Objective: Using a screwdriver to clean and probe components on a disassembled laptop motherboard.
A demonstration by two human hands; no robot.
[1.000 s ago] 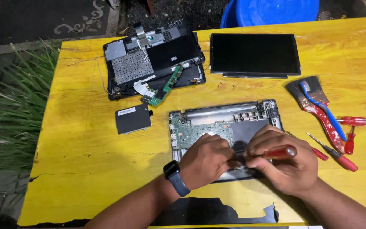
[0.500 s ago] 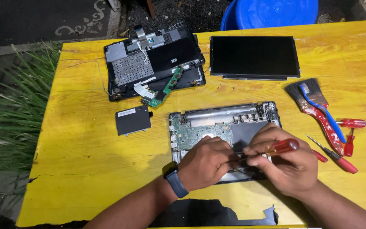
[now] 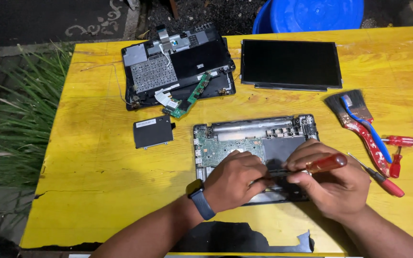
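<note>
My right hand (image 3: 333, 184) grips a red-handled screwdriver (image 3: 323, 164), left hand (image 3: 237, 179) curled, pressing on the open laptop base (image 3: 244, 138); bristly paintbrush (image 3: 357, 119) nearby on the yellow tabletop (image 3: 87, 162).

Outdoor makeshift repair spot, worn yellow surface (image 3: 96, 157), grass (image 3: 20, 124) at left, gravel ground and blue tub (image 3: 311, 14) beyond, opened laptop parts (image 3: 178, 71), screwdrivers (image 3: 397, 141) at right

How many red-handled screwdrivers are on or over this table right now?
3, maybe more hidden. One screwdriver is in the right hand over the open laptop base; a stubby pair and a long one lie by the paintbrushes.
</note>
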